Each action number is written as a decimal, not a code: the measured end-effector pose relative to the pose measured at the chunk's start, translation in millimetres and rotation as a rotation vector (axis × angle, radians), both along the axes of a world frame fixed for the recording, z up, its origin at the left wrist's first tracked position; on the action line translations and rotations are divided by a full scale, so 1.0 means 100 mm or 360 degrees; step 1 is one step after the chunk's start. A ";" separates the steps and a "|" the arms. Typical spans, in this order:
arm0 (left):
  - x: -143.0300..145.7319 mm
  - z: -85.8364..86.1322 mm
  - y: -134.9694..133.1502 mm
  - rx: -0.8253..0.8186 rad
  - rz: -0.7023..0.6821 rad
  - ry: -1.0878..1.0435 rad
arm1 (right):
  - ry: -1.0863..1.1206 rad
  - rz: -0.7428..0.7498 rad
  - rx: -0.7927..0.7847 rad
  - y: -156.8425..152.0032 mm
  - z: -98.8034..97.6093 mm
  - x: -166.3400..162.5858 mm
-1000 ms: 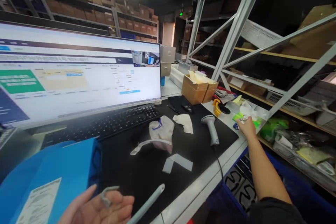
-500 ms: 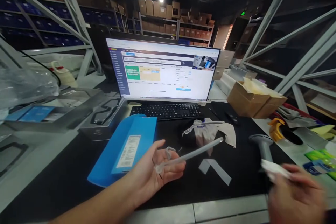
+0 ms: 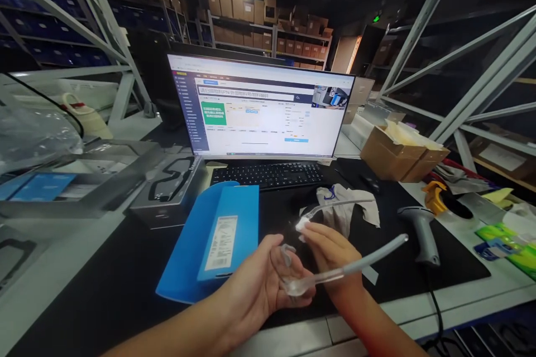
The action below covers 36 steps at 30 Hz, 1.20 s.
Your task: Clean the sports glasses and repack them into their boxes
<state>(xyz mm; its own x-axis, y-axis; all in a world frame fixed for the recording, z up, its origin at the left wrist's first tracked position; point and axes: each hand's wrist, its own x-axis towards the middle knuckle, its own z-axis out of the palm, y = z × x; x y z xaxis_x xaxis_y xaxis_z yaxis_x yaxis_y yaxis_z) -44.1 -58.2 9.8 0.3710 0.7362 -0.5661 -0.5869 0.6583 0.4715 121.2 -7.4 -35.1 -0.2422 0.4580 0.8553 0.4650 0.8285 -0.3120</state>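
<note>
- Evidently, in the head view, the person's left hand (image 3: 268, 279) lay cupped, thumb spread, with the clear end (image 3: 299, 285) of a grey tube (image 3: 379, 252) across its fingers and a small grey hook (image 3: 287, 255) near the thumb; whether those fingers gripped could not be told.
- The right hand (image 3: 335, 251) pinched a white wad (image 3: 302, 224) just beside it; the tube crossed before that wrist.
- Doing this well probably meant steadying the clear end, keeping the pinch light and minding the tube's far tip.
- At right, a cardboard box (image 3: 377, 153) held pale paper (image 3: 397, 129); at left, an open grey tray (image 3: 92, 207) held a blue packet (image 3: 46, 185). The blue box (image 3: 247, 209) hid any contents.
</note>
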 end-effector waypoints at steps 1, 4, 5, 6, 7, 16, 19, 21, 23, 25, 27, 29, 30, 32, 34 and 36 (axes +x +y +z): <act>-0.01 -0.01 0.01 -0.0001 0.0003 -0.0021 | 0.0019 0.0077 -0.0107 -0.01 0.00 -0.02; -0.03 -0.03 0.04 0.0056 -0.0016 0.0002 | 0.0122 0.0369 -0.0335 -0.05 -0.02 -0.07; -0.04 -0.04 0.05 0.0089 -0.0034 0.0032 | 0.0167 0.0430 -0.0333 -0.05 -0.03 -0.08; -0.04 -0.05 0.06 0.0113 -0.0048 0.0064 | 0.0198 0.0468 -0.0294 -0.05 -0.05 -0.08; -0.03 -0.06 0.07 0.0125 -0.0059 0.0091 | 0.0205 0.0481 -0.0234 -0.05 -0.07 -0.08; 0.03 -0.16 0.08 0.0149 -0.0256 0.0182 | 0.0132 -0.0106 0.0031 0.02 -0.03 0.04; 0.04 -0.16 0.07 0.0156 -0.0272 0.0227 | 0.0258 0.0013 -0.0155 -0.04 -0.01 -0.04; 0.05 -0.18 0.07 0.0141 -0.0299 0.0257 | 0.0322 0.0165 -0.0306 -0.07 0.00 -0.08; 0.06 -0.20 0.07 0.0143 -0.0339 0.0273 | 0.0271 0.0289 -0.0255 -0.08 -0.03 -0.07; 0.07 -0.22 0.07 0.0149 -0.0334 0.0254 | 0.0136 0.0253 -0.0076 -0.06 -0.06 -0.02; 0.08 -0.23 0.06 0.0151 -0.0331 0.0226 | 0.0034 0.0089 0.0075 -0.03 -0.10 0.05; 0.08 -0.23 0.06 0.0134 -0.0344 0.0213 | -0.0020 -0.0064 0.0143 -0.01 -0.13 0.08; 0.08 -0.22 0.05 0.0123 -0.0344 0.0221 | -0.0032 -0.0102 0.0154 0.00 -0.14 0.07; 0.07 -0.23 0.04 0.0102 -0.0322 0.0235 | -0.0018 -0.0078 0.0131 0.00 -0.14 0.04; 0.06 -0.23 0.03 0.0096 -0.0303 0.0221 | 0.0032 0.0020 0.0060 -0.01 -0.12 -0.01; 0.05 -0.24 0.03 0.0107 -0.0293 0.0209 | 0.0090 0.0101 -0.0039 -0.01 -0.10 -0.03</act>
